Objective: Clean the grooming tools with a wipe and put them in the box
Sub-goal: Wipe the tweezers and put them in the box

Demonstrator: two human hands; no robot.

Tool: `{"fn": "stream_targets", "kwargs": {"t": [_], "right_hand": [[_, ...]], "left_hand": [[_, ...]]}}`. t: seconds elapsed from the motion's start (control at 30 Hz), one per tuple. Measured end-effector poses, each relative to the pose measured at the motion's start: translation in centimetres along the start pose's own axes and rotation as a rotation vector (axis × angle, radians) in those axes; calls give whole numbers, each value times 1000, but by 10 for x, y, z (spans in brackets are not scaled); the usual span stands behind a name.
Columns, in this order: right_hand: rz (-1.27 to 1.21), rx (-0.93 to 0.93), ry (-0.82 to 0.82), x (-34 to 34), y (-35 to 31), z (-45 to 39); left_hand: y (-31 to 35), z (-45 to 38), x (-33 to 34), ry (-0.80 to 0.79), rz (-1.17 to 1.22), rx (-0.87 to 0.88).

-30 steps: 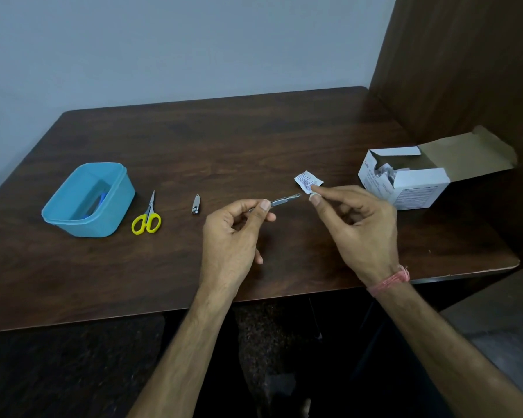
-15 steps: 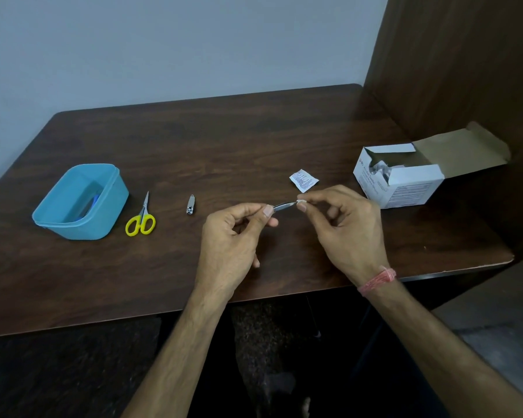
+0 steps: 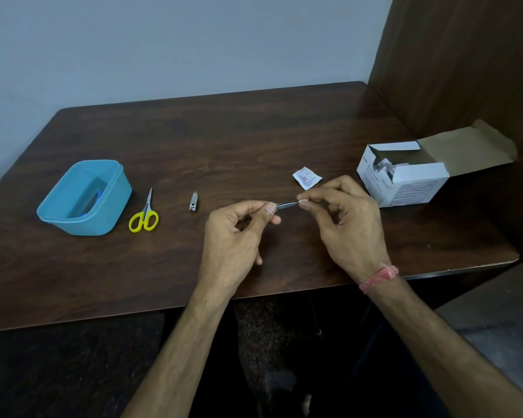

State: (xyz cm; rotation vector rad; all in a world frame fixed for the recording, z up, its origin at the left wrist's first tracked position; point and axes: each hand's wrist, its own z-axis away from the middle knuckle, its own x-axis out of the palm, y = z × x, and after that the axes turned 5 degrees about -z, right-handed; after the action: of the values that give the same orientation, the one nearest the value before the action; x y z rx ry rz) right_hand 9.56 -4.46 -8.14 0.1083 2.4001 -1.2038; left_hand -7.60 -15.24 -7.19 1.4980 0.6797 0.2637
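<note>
Both hands up over the counter: left hand pinches the slim metal tweezers level, right hand pinches a small wipe around its tip. Blue box sits at 9 o'clock.

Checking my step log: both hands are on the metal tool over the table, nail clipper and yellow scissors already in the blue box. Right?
One thing is wrong. The head view shows the nail clipper and yellow scissors lying on the table, to the right of the blue box, not in it. The left hand and right hand are both on the metal tool.
</note>
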Motion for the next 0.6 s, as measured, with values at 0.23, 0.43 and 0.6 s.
{"fn": "stream_targets", "kwargs": {"t": [0.23,0.43,0.6], "right_hand": [[191,-117,-10,2,-8,8],[223,-122,18,2,-6,6],[167,-164,-13,3,-6,8]], "left_hand": [[0,1,0,-9,-18,12],[0,-1,0,-20,-21,1],[-3,-2,-2,-69,-23,8]]}}
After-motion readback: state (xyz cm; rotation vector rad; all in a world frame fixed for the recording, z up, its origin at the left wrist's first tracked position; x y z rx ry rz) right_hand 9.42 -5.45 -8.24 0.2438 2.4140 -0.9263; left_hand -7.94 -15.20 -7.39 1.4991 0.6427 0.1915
